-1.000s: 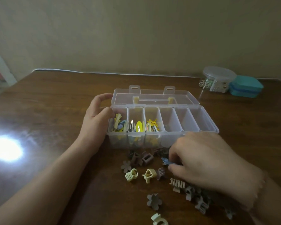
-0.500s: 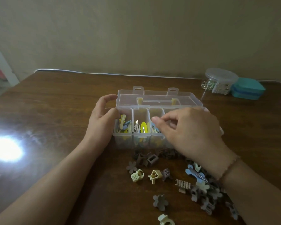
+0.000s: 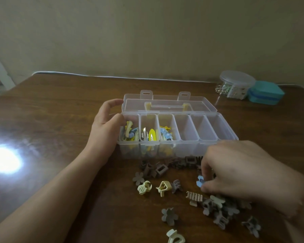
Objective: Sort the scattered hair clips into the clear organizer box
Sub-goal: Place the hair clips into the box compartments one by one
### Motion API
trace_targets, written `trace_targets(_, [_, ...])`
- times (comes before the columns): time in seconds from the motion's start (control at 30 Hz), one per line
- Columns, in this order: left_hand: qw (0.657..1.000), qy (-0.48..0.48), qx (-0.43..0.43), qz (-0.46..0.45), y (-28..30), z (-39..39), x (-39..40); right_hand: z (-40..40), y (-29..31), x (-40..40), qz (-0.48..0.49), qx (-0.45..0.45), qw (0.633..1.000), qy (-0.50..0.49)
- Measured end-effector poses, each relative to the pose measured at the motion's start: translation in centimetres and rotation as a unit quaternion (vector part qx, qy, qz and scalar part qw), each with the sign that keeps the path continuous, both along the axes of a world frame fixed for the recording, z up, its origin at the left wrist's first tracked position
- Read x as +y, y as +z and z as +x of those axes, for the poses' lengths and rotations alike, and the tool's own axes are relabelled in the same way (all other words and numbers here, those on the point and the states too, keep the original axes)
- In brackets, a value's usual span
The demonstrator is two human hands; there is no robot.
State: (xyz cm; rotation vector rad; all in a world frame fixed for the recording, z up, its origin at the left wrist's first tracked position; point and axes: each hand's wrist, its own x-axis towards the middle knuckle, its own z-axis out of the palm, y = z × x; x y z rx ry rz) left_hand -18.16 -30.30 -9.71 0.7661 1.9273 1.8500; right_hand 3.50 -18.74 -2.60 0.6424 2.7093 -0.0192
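The clear organizer box (image 3: pixel 207 142) stands open on the table, lid folded back. Its three left compartments hold coloured clips; the three right ones look empty. My left hand (image 3: pixel 104 127) grips the box's left end wall. In front of the box lie several scattered hair clips (image 3: pixel 165 187), mostly grey, brown and cream claw and flower shapes. My right hand (image 3: pixel 239 171) is down over the right part of that pile, thumb and fingers pinched on a small blue clip (image 3: pixel 199 181).
A round clear lidded container (image 3: pixel 236 84) and a teal case (image 3: pixel 265 92) sit at the back right near the wall. A bright light glare (image 3: pixel 3 160) marks the wooden table (image 3: pixel 60 111) at the left.
My right hand has come back from over the box's third compartment down to the pile and pinched a blue clip. The left hand stayed on the box.
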Motion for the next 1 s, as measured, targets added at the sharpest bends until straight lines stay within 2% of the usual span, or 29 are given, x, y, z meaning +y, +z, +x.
trace_targets(0.1, [1.000, -0.002, -0.007, -0.001, 0.0, -0.1, -0.1, -0.2, -0.2, 0.0, -0.016, 0.018, 1.000, 0.015])
trace_targets(0.17, [1.000, -0.007, -0.010, -0.003, 0.0, -0.2, -0.2, -0.3, 0.5, 0.3, -0.089, 0.040, 0.995, 0.009])
trace_targets(0.2, [1.000, -0.007, -0.010, -0.002, 0.1, -0.2, -0.2, -0.5, 1.0, 0.5, -0.153, 0.075, 0.985, -0.006])
trace_targets(0.27, [1.000, -0.004, -0.010, -0.001, 0.1, -0.2, -0.3, -1.5, 2.1, 0.7, -0.276, 0.185, 0.942, -0.045])
trace_targets(0.3, [1.000, -0.005, -0.012, -0.001, 0.1, -0.2, -0.3, -2.2, 2.3, 0.9, -0.301, 0.234, 0.923, -0.050])
trace_targets(0.4, [1.000, -0.010, -0.020, 0.003, 0.1, -0.2, -0.2, -5.5, 1.6, 1.1, -0.290, 0.312, 0.902, -0.074])
trace_targets(0.57, [1.000, -0.017, -0.019, 0.008, 0.2, 0.0, -0.3, -9.0, -0.2, 0.9, -0.222, 0.307, 0.920, -0.098])
trace_targets(0.67, [1.000, -0.019, -0.017, 0.006, 0.2, 0.0, -0.3, -8.9, -0.6, 0.7, -0.154, 0.331, 0.929, -0.057])
trace_targets(0.83, [1.000, -0.018, -0.020, 0.004, 0.2, 0.1, -0.1, -4.7, 1.8, 2.7, -0.161, 0.402, 0.901, 0.023])
trace_targets(0.9, [1.000, -0.017, -0.014, 0.002, 0.1, 0.0, -0.1, -1.7, 2.9, 3.9, -0.183, 0.383, 0.905, 0.027])
trace_targets(1.0, [1.000, -0.012, -0.012, 0.001, 0.0, 0.0, 0.0, 1.7, 3.1, 5.0, -0.230, 0.290, 0.929, -0.006])
